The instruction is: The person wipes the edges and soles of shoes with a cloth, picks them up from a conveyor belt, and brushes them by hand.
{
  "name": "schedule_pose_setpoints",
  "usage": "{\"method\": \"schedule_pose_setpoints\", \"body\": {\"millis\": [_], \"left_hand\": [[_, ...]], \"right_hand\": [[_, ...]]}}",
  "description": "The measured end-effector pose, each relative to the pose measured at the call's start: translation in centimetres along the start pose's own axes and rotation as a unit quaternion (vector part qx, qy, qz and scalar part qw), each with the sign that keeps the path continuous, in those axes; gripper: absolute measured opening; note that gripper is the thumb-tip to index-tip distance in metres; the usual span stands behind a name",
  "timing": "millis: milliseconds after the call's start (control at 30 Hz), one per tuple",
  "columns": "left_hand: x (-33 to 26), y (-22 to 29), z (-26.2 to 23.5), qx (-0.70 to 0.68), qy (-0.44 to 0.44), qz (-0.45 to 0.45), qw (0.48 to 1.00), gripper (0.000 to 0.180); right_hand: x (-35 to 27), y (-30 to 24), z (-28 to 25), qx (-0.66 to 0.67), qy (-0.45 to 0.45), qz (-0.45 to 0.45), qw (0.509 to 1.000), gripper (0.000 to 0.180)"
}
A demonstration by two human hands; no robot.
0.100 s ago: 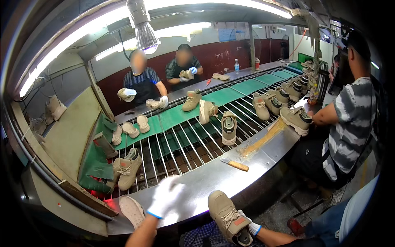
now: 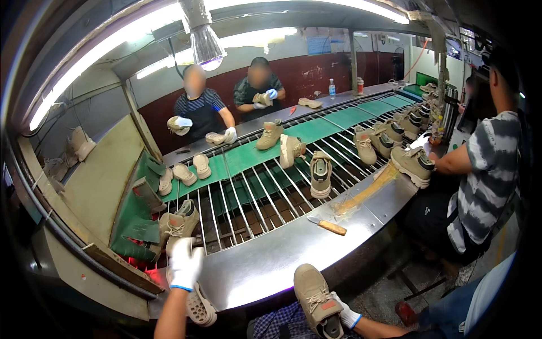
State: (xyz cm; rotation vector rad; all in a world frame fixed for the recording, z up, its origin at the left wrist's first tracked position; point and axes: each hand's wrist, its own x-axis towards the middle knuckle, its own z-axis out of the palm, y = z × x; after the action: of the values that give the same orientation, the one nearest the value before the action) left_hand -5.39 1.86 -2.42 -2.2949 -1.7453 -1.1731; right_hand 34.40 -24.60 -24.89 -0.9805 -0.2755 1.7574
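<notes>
My right hand (image 2: 344, 310), in a white glove with a blue cuff, grips a beige lace-up shoe (image 2: 312, 289) above my lap, its toe pointing away from me. My left hand (image 2: 187, 264), gloved the same way, reaches out at the lower left with fingers stretched forward, somewhat blurred. It is in front of a pair of beige shoes (image 2: 179, 223) at the rack's left end; whether it touches them I cannot tell. Below that hand a pale sole (image 2: 200, 307) with holes lies on the metal ledge, partly hidden by my glove and forearm.
A wooden-handled knife (image 2: 329, 226) lies on the metal ledge (image 2: 271, 265). Beyond it, a rod rack (image 2: 268, 192) and green belt (image 2: 237, 161) carry several shoes and soles. Two people work across the rack; another person (image 2: 488, 164) sits at the right. A lamp (image 2: 206, 48) hangs overhead.
My left hand has moved left and away from me, toward the shoes at the rack's left end. My right hand still holds its shoe. The whole view has shifted slightly.
</notes>
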Motion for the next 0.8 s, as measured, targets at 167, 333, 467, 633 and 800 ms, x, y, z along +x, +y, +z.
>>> {"method": "schedule_pose_setpoints", "body": {"millis": [167, 333, 467, 633, 800], "left_hand": [[-4.9, -16.5, -3.3, 0.157, -0.081, -0.289, 0.941, 0.091], [-4.4, -14.4, -1.7, -0.040, -0.212, -0.228, 0.950, 0.047], [-4.5, -8.5, -0.2, -0.385, -0.187, -0.302, 0.852, 0.024], [-3.6, 4.4, -2.4, -0.374, -0.216, -0.121, 0.894, 0.023], [-7.8, 10.3, 3.0, -0.354, -0.247, -0.064, 0.900, 0.035]], "right_hand": [[1.9, 2.0, 0.6, -0.026, -0.057, -0.018, 0.998, 0.078], [3.8, 1.2, 2.2, -0.026, -0.067, -0.013, 0.997, 0.079], [5.7, 0.7, 2.3, 0.055, -0.077, 0.069, 0.993, 0.082], [6.1, -0.3, 0.8, 0.282, -0.242, 0.149, 0.917, 0.086], [3.6, -2.6, 3.4, 0.228, -0.205, 0.151, 0.940, 0.087]]}}
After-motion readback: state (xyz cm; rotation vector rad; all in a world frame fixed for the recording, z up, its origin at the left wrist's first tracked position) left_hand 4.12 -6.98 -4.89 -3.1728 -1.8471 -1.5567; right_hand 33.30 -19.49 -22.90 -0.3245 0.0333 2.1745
